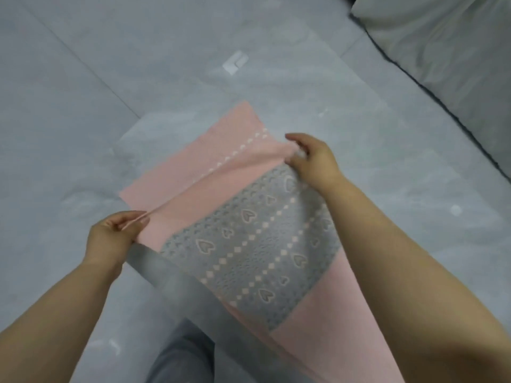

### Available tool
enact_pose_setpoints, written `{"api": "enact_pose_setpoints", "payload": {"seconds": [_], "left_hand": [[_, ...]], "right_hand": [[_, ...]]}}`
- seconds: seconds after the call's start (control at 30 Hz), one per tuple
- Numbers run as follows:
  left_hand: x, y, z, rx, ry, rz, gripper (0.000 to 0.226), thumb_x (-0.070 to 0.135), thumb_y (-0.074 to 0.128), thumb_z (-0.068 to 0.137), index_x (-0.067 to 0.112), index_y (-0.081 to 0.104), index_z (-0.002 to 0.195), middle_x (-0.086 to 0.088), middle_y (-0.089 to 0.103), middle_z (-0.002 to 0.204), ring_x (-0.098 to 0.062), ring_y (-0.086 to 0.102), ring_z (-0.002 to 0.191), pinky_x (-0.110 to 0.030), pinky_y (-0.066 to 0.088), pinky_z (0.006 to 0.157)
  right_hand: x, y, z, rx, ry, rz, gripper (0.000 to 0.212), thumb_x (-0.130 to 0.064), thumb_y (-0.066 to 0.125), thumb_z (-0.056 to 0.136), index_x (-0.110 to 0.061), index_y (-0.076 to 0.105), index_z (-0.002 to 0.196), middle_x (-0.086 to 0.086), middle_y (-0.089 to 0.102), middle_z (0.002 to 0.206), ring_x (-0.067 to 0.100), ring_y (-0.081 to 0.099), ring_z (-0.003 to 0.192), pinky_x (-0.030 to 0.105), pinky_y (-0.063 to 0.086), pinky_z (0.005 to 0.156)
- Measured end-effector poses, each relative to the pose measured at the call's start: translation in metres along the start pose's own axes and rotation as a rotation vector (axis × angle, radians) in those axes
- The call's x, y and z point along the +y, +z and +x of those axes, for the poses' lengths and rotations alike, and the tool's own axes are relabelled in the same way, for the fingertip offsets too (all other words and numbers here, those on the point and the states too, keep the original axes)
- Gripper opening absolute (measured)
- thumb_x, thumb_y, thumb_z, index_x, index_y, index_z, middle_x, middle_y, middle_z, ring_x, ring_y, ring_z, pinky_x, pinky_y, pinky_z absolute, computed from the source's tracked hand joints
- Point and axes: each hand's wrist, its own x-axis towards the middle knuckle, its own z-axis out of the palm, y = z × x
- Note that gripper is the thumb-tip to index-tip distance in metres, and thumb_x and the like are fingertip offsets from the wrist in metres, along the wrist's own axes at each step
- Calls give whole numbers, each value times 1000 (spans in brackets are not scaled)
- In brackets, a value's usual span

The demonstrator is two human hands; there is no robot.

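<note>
A pink towel (193, 172) with a grey band of heart and diamond patterns lies across the grey surface (83, 106), its far end flat and its near end hanging over the front edge. My left hand (116, 236) pinches the towel's left edge between thumb and fingers. My right hand (312, 161) grips the right edge where the pink part folds over the grey band. Between the two hands the fabric is lifted into a fold line.
A small white tag or tape piece (235, 63) lies on the surface beyond the towel. A pale grey cushion or bedding (442, 51) fills the upper right corner. Grey trouser legs (182, 357) show below the front edge.
</note>
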Motion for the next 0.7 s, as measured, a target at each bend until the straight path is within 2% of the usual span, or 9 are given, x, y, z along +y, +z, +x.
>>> {"api": "enact_pose_setpoints", "payload": {"seconds": [0.07,0.17,0.23,0.33,0.4,0.5,0.57,0.63,0.7], "left_hand": [[3,0,9,47,56,84,13,4,63,85,6,68,97,10,62,69,1,56,63,-4,44,58],[7,2,21,74,105,178,15,5,62,86,3,69,99,11,59,74,-1,52,69,-1,41,60],[8,0,28,99,108,186,15,6,62,86,2,70,98,5,62,77,-3,54,72,1,40,62],[9,-4,32,150,127,150,15,8,61,86,4,70,97,5,64,80,3,54,73,-3,41,69],[11,-8,37,184,128,100,14,9,62,86,5,70,97,4,65,81,0,56,74,-12,42,74],[14,-7,47,199,154,158,15,7,63,85,1,71,96,-5,63,99,-18,58,88,-17,41,80],[13,-5,53,211,181,213,15,5,64,84,-1,70,96,-6,54,113,-19,55,95,-19,39,86],[11,-2,56,203,178,258,13,3,64,84,-2,70,94,-11,47,127,-19,52,98,-22,36,92],[7,1,57,171,211,339,9,3,62,85,-3,68,89,-16,49,121,-19,49,94,-22,34,89]], "right_hand": [[2,26,6,-99,127,-176,52,-8,65,79,-9,45,128,12,56,125,24,55,108,34,43,94],[-8,42,13,-68,275,-185,48,-30,66,81,-10,40,117,4,55,96,20,54,71,34,49,71],[-15,45,20,-9,239,-94,36,-26,63,84,-11,48,113,4,55,88,17,50,60,26,51,59],[-24,45,33,137,42,24,29,-16,57,86,-18,58,115,-7,59,84,15,53,79,27,49,79],[-33,49,47,218,-29,120,31,-9,54,87,-16,58,117,-5,63,94,11,54,92,24,46,89],[-43,58,69,226,-39,224,39,4,44,86,-11,54,121,6,66,103,8,58,95,3,40,83],[-44,67,79,177,-6,131,42,5,42,86,-11,51,124,8,66,108,8,56,98,-5,35,75],[-39,75,85,138,20,-20,44,4,44,85,-13,51,125,8,62,120,14,55,107,6,37,83],[-37,81,91,117,14,-129,45,3,48,84,-14,50,126,9,55,127,22,52,115,23,38,94]]}}
